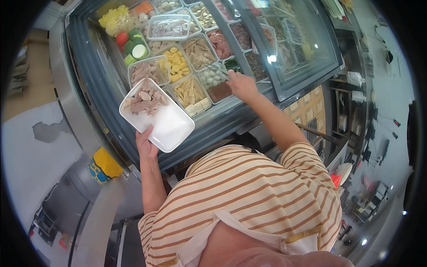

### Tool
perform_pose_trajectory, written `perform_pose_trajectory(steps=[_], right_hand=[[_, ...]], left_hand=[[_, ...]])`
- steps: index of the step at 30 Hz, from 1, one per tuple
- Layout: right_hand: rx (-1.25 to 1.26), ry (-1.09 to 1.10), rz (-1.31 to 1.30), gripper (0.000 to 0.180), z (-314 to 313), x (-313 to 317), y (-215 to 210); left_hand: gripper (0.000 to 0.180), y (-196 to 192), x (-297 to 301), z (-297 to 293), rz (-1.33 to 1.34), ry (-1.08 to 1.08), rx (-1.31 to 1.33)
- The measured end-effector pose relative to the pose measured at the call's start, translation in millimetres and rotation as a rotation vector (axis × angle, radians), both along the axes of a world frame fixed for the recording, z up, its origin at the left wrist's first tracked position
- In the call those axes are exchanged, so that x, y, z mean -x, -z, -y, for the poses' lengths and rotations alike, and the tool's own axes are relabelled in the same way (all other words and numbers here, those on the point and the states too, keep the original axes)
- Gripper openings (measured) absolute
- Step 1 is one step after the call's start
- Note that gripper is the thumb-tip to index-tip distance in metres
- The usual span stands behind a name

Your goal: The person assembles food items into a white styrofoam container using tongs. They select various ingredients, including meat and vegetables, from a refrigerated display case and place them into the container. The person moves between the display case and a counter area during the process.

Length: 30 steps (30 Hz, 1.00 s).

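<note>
My left hand (147, 142) grips the near edge of a white rectangular tray (171, 131), which is tilted. Cooked meat pieces (147, 100) are heaped at the tray's far end, next to a clear tub of similar meat (149, 71). Inside the open part of the glass display case, my right hand (242, 85) is closed on what look like thin metal tongs (220, 70). Their tips reach over a tub of small white eggs (211, 79). Close below that hand sits a tub with a reddish-brown block (220, 92).
The case's dark frame (249, 58) and sliding glass (307, 75) stand to the right of my right hand. Tubs of yellow slices (177, 62) and pale strips (189, 91) lie between my hands. Vegetables (135, 46) fill the far left corner. A yellow cloth (107, 162) hangs at the left.
</note>
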State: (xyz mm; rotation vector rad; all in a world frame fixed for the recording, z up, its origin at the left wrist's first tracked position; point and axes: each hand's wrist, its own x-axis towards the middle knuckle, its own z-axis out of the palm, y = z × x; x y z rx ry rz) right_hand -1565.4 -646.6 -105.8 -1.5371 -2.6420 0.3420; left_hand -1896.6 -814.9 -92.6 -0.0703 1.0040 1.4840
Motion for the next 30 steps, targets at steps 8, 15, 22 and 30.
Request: perform_pose_trajectory(steps=[8, 15, 22, 30], right_hand=[[-0.025, -0.002, 0.128, 0.031, -26.6, -51.6, -2.0], [-0.036, -0.038, 0.109, 0.029, -36.0, -70.7, -4.8], [0.112, 0.021, 0.421, 0.024, -35.9, -48.9, -24.7], [0.05, -0.069, 1.024, 0.019, -19.9, -24.7, -13.6]], left_hand=[[0.056, -2.3, -14.4, -5.6, 0.047, 0.092, -0.077], [0.057, 2.4, -21.5, -17.1, 0.044, 0.146, -0.051], [0.055, 7.6, -25.0, -29.9, 0.065, 0.167, -0.042], [0.046, 32.3, -36.1, -47.9, 0.148, 0.24, -0.047]])
